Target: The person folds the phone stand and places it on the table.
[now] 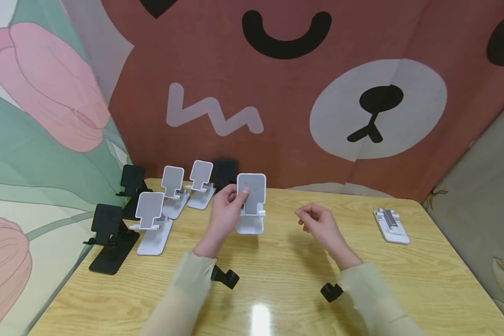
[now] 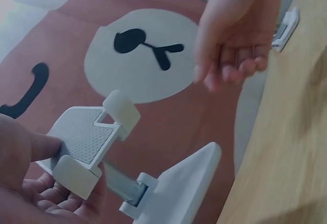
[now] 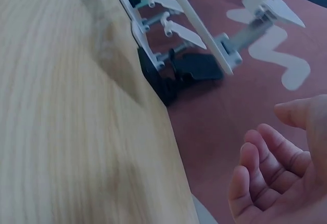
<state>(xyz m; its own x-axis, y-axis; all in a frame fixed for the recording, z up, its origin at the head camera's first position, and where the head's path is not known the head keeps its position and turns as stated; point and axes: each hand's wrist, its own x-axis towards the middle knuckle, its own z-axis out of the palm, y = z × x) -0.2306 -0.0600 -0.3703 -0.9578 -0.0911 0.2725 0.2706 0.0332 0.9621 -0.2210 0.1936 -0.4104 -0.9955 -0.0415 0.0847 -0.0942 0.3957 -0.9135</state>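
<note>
My left hand (image 1: 225, 210) pinches a white phone stand (image 1: 254, 196) by the side of its grey-padded plate, thumb on the pad and fingers behind. In the left wrist view the phone stand (image 2: 84, 132) is unfolded, its arm and white base (image 2: 179, 188) spread out from the plate. It is held up off the table. My right hand (image 1: 321, 227) hovers to the right of it, apart from the stand, with nothing in it. In the right wrist view the fingers of that hand (image 3: 281, 168) are loosely bent, thumb apart.
Unfolded stands are grouped on the table's left side, white ones (image 1: 151, 224) and black ones (image 1: 113, 238). A folded white stand (image 1: 392, 226) lies near the right edge of the wooden table (image 1: 294, 289). A bear-printed cloth (image 1: 277, 93) hangs behind.
</note>
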